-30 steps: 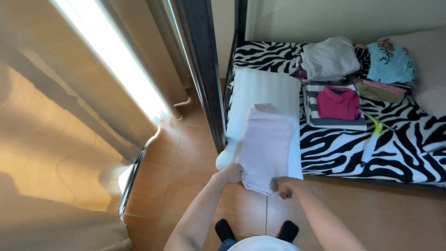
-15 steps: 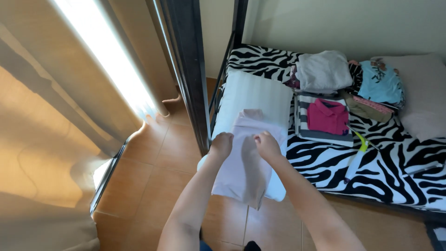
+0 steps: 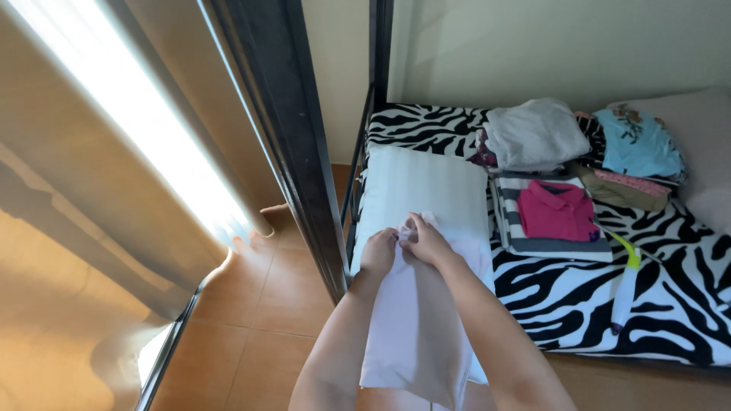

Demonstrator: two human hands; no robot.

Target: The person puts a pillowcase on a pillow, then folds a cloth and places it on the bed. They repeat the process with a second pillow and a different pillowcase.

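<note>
Over by the bed's near edge, both hands pinch the top of a pale pink garment (image 3: 415,320) that hangs down between the forearms, in front of the white pillow (image 3: 426,183). Left hand (image 3: 378,251) is closed on the cloth's upper corner, right hand (image 3: 426,242) is closed on it too, just beside, knuckles almost touching.

My take on doing this fold well: keep the two pinched corners level and matched so the edges line up, let the fabric hang straight so it smooths itself, and don't let the bottom drag toward the tiled floor (image 3: 266,304).

Counting stuff on the zebra-print bedspread (image 3: 670,297): one white pillow at 12 o'clock from the hands, one magenta polo (image 3: 556,209) at 2 o'clock lying on one striped folded piece (image 3: 560,245), one grey-white bundle (image 3: 533,133) at 1 o'clock, one light blue top (image 3: 636,141) further right, one tan-and-pink folded item (image 3: 624,190), one white and yellow-green tube-like thing (image 3: 626,281) at 3 o'clock. Can't tell what that last one is.
</note>
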